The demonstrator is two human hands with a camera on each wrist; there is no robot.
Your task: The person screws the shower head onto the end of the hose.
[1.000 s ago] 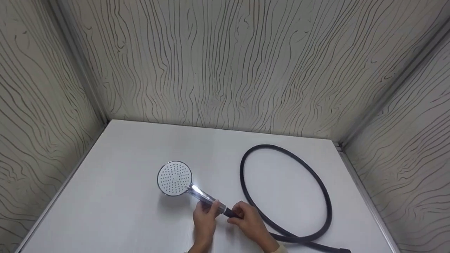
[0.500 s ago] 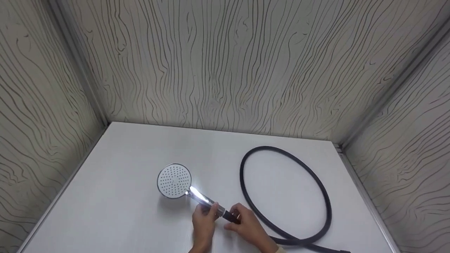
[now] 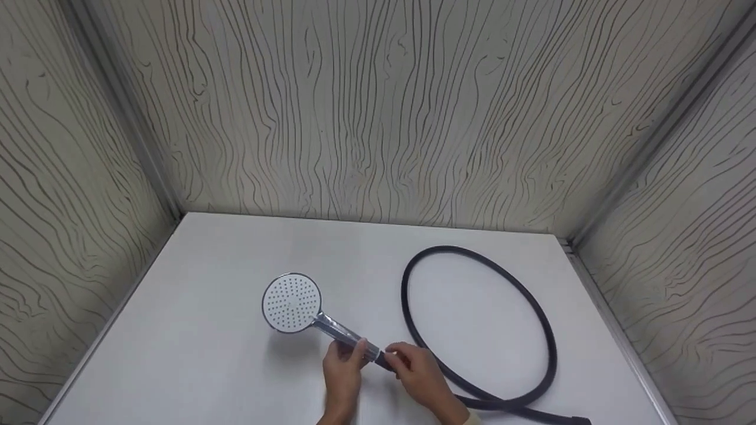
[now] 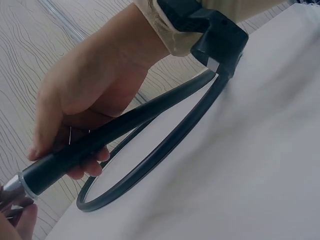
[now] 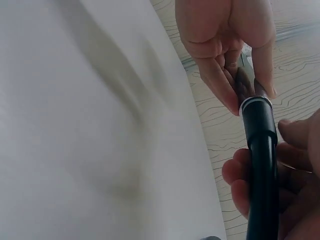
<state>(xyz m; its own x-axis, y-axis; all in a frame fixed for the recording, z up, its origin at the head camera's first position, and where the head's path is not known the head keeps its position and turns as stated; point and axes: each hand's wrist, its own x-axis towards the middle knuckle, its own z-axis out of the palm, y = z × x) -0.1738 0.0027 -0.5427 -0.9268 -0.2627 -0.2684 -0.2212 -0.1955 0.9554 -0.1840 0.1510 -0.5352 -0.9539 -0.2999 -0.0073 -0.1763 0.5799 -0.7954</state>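
Observation:
A chrome hand shower [image 3: 292, 303] with a round white spray face is held over the table, face up and tilted. Its handle is gripped low down by my left hand [image 3: 342, 378], thumb on top. Right at the handle's end sits the black connector [image 5: 257, 120] of a black shower hose [image 3: 552, 348], with a pale ring at the joint. My right hand [image 3: 422, 378] curls its fingers under the hose just behind that connector, thumb alongside, as the right wrist view shows. The left fingertips [image 5: 230, 100] surround the metal handle end, partly hiding it.
The hose lies in one large loop on the right of the white table [image 3: 207, 283], its other end [image 3: 579, 421] near the front edge. Wood-patterned panels [image 3: 354, 118] wall the table in at the back and both sides.
My right thumb and fingers, spread apart from the connector half a second ago, have come together at it again. The left hand keeps its grip on the hand shower, which has barely moved.

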